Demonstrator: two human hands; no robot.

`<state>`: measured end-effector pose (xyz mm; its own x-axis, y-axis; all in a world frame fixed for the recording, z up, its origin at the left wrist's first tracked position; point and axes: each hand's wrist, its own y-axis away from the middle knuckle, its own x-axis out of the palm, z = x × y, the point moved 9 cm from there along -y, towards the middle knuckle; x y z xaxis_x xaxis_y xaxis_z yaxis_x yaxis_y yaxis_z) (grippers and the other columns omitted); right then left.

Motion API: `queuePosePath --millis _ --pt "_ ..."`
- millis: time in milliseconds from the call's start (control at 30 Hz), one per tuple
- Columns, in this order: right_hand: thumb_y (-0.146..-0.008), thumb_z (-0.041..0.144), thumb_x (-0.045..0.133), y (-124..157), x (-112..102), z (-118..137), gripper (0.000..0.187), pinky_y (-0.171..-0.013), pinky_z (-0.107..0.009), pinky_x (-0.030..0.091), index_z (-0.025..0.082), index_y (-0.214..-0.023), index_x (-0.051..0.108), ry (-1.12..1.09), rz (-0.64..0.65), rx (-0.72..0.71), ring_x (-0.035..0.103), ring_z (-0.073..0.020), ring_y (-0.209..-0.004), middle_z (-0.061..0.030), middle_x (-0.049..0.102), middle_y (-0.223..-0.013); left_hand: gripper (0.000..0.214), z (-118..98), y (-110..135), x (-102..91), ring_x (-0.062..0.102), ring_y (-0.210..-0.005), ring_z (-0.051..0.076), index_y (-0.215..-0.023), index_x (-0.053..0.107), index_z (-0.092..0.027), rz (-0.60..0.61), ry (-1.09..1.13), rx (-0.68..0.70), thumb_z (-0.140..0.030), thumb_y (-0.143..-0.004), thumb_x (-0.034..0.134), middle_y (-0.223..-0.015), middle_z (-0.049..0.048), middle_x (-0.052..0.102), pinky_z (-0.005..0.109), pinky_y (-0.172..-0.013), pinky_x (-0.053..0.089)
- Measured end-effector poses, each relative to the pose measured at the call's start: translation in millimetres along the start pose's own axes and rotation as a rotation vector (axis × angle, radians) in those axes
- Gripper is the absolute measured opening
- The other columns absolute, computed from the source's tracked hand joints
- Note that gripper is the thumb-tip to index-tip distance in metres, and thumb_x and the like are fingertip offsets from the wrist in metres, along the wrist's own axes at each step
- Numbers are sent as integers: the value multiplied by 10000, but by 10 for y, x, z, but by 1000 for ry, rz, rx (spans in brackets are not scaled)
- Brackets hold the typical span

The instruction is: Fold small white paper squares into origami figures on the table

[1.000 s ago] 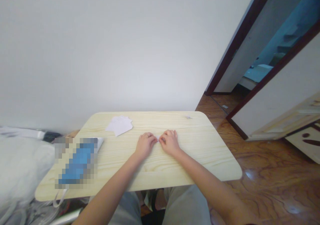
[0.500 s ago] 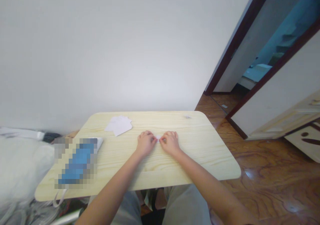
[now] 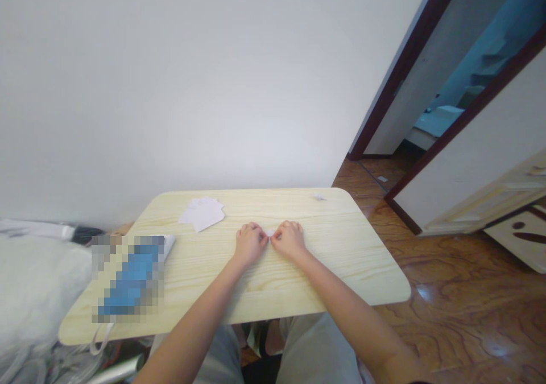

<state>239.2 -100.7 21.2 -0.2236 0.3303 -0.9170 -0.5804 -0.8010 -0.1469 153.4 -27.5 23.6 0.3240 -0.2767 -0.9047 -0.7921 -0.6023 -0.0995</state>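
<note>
Both hands meet over the middle of the pale wooden table. My left hand point(image 3: 251, 242) pinches the left side of a small white piece of paper point(image 3: 269, 232). From the other side my right hand point(image 3: 289, 238) grips the same paper between thumb and fingers. Only a sliver of it shows between the fingertips, so its folds and shape are mostly hidden. Farther back to the left lies a loose pile of white paper sheets point(image 3: 203, 212). A tiny whitish paper-like item point(image 3: 319, 198) rests near the table's far right edge.
On the table's left, a blurred-out blue item point(image 3: 132, 276) lies with a white strap hanging off the front edge. The table point(image 3: 350, 259) stands against a white wall point(image 3: 239, 88). White bedding point(image 3: 38, 287) is at left, a doorway at right.
My hands stay pinched on the small paper, and the right fingertips have edged slightly closer to the left ones. The view has shifted a little; other things lie as before.
</note>
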Motion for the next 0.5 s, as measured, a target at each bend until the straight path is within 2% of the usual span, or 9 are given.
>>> queuePosePath --millis 100,200,333,500 --pt "-703 326 575 -39 48 -12 163 -848 -385 279 208 -618 650 11 61 10 483 -221 -879 -61 591 -821 134 47 -19 27 482 -947 228 -774 598 -189 4 -7 -37 -306 -747 540 -922 58 573 351 -798 345" --pt "-683 352 593 -66 27 -73 154 -836 -362 304 204 -697 631 -2 44 42 490 -216 -895 -54 589 -851 196 143 -53 43 486 -947 230 -854 556 -193 0 7 -112 -320 -707 578 -935 55 569 345 -784 355" --pt "-590 393 665 -118 10 -228 309 -788 -322 347 193 -811 583 -52 29 139 507 -212 -904 -49 585 -892 265 234 -121 49 475 -984 251 -860 559 -208 -4 35 -180 -347 -645 627 -972 59 553 362 -796 355" --pt "-630 321 645 -176 83 -209 248 -802 -321 341 219 -851 600 -94 127 96 533 -191 -902 -24 619 -898 255 244 -143 42 463 -1014 262 -834 583 -221 -4 49 -217 -357 -627 642 -990 57 549 378 -802 350"
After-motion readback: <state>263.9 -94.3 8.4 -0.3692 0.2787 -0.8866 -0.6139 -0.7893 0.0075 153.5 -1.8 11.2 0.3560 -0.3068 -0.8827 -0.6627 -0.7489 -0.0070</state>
